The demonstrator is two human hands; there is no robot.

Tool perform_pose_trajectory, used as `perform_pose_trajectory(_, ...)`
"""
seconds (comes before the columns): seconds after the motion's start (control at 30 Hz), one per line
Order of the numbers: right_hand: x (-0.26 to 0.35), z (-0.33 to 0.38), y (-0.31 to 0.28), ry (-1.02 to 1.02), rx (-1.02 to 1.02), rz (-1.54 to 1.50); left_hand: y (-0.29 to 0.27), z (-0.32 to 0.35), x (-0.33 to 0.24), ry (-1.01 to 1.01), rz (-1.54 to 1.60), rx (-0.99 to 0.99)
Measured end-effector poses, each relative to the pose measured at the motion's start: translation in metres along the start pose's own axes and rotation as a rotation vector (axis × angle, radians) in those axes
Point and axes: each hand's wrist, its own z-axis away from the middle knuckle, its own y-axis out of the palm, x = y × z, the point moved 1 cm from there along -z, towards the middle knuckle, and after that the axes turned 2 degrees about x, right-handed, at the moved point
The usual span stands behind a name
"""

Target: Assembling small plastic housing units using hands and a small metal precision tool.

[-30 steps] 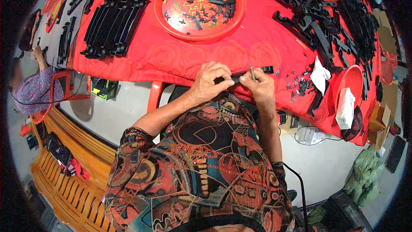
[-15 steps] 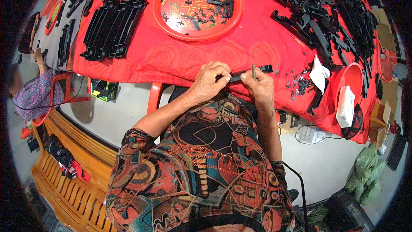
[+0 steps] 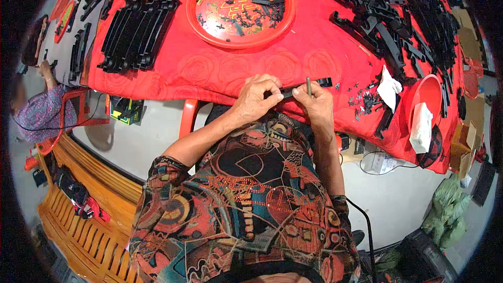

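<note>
Close to the near edge of the red-covered table, both hands grip a long black plastic part [image 3: 325,82]. My left hand [image 3: 258,95] is closed round its left end, fingers curled and thumb pressed on it. My right hand [image 3: 315,102] pinches the part nearer its right end, which sticks out past the fingers. A thin grey metal rod-like tool [image 3: 309,87] also stands upright in my right hand; its lower end is hidden by the fingers. Small black scraps [image 3: 369,102] lie on the cloth to the right of that hand.
A round red-rimmed tray [image 3: 290,22] with small black bits sits at the far middle. Black parts lie in a neat stack [image 3: 137,34] on the left and a large heap [image 3: 390,36] on the right. White tissue [image 3: 389,89] and a red basin [image 3: 425,92] stand right. Another person's sleeve [image 3: 42,112] shows far left.
The hands stay nearly in place on the black part. The whole view has shifted slightly; nothing else has visibly moved.
</note>
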Motion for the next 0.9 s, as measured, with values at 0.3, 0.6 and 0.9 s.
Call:
perform_pose_trajectory(0.3, 0.001, 0.002, -0.009, -0.197, -0.224, 0.298, -0.005, 0.01, -0.004, 0.257, -0.385, -0.049)
perform_pose_trajectory(0.6, 0.001, -0.002, -0.005, -0.347, -0.282, 0.391, -0.008, 0.008, 0.014, 0.373, -0.575, 0.046)
perform_pose_trajectory(0.9, -0.001, -0.011, -0.002, -0.1, -0.252, 0.155, -0.016, -0.008, 0.002, 0.361, -0.481, 0.109)
